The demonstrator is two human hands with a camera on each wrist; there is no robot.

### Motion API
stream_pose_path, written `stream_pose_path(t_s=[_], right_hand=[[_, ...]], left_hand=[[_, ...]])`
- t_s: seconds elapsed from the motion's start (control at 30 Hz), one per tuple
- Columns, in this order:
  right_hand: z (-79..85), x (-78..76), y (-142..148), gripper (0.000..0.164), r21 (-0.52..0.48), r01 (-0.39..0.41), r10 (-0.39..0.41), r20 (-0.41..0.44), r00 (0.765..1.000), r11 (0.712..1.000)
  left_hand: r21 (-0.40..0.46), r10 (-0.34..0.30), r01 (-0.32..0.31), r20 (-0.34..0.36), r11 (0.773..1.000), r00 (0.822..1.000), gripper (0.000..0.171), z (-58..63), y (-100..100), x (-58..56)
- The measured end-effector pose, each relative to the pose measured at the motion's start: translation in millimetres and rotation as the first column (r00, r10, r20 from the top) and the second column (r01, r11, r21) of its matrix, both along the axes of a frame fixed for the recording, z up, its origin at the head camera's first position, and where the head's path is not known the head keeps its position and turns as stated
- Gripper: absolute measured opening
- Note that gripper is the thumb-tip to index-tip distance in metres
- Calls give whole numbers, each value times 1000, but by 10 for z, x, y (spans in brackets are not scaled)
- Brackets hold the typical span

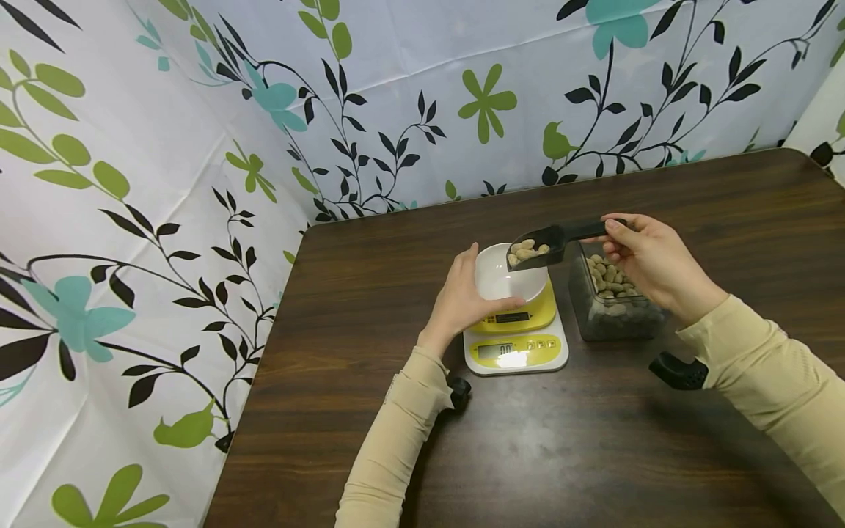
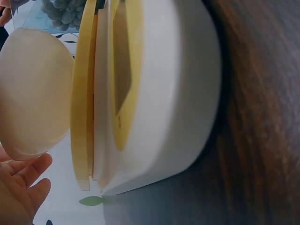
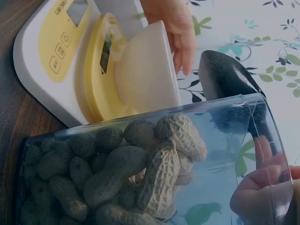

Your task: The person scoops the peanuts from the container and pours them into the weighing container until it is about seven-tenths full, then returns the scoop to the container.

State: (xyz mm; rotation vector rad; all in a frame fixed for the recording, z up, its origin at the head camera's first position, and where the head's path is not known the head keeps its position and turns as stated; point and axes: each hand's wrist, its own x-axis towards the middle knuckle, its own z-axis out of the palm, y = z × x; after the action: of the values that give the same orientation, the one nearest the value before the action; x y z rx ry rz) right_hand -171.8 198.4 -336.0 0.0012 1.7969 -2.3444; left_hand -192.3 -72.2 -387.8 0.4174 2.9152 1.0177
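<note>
A white bowl (image 1: pixel 491 273) sits on the yellow platform of a kitchen scale (image 1: pixel 469 359). My left hand (image 1: pixel 463 293) holds the bowl from its left and near side, thumb along the near rim. My right hand (image 1: pixel 653 257) grips the handle of a black scoop (image 1: pixel 557 242) by its end. The scoop carries several unshelled peanuts (image 1: pixel 526 251), and its mouth is over the bowl's right part. Beneath the right hand stands a clear container (image 1: pixel 584 319) with more peanuts (image 3: pixel 122 168). In the right wrist view the scoop (image 3: pixel 225 75) shows partly through the container's wall.
The dark wooden table (image 1: pixel 317 411) meets a leaf-patterned curtain (image 1: pixel 396 88) at the back and left. The container stands close to the scale's right side. Black wrist devices (image 1: pixel 678 371) show beneath both cuffs.
</note>
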Motion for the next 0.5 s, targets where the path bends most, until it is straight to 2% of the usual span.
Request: stream_pose_path(t_s=[0.1,0.23,0.5], right_hand=[[-2,-7,-5,37,39,-8,8,-1,1000,999],[-4,-7,-27,38,170,-6,7,-6,1000,985],[1,-12,-69,45,372,4,13,-44,999,928]], left_hand=[[-15,-11,11,-8,1000,1000,117,-11,4,4],[-27,-14,13,-12,1000,1000,116,-23,-1,11],[-34,-14,14,-7,999,1000,115,-32,0,1]])
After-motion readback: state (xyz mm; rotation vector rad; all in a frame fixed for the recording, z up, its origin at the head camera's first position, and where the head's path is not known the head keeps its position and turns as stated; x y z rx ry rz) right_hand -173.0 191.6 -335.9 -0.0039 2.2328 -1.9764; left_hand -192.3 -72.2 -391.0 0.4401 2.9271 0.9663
